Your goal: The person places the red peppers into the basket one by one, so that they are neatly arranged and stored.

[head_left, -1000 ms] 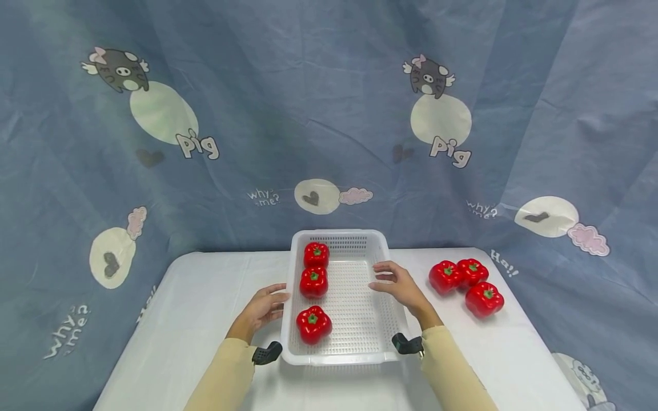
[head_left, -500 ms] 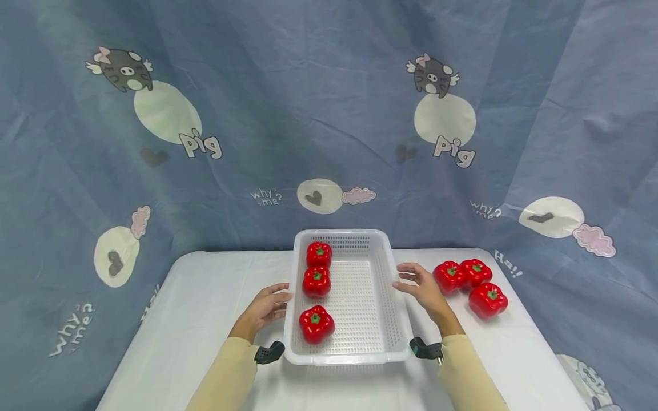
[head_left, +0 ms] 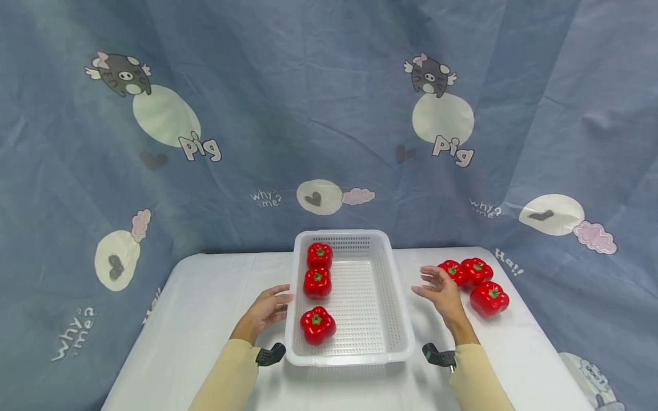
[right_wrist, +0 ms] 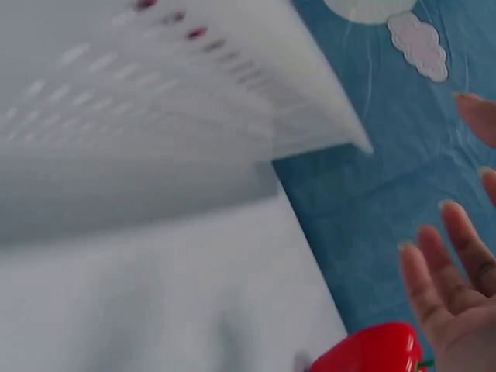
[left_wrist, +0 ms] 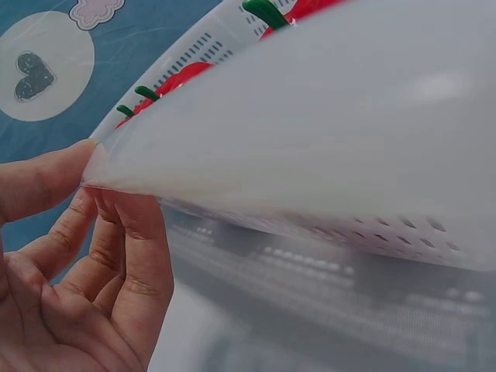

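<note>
A white perforated plastic basket (head_left: 354, 361) stands mid-table with three red bell peppers, such as the nearest pepper (head_left: 317, 326), in a column along its left side. My left hand (head_left: 266, 311) holds the basket's left rim, thumb on top and fingers beneath, as the left wrist view shows. My right hand (head_left: 443, 292) hovers to the right of the basket, fingers spread and relaxed, with nothing in them. It partly covers a red bell pepper (head_left: 454, 270) in the head view. Two more, a rear pepper (head_left: 476, 270) and a front pepper (head_left: 489, 299), lie just beyond it.
The white table (head_left: 205, 337) ends at a blue patterned cloth (head_left: 236, 125) hung behind and around it. Table surface shows left of the basket and in front of it. Each wrist carries a small black camera mount (head_left: 271, 354).
From over the basket's right part, my right hand has moved right, past the rim, to beside the loose peppers. My left hand has stayed at the left rim.
</note>
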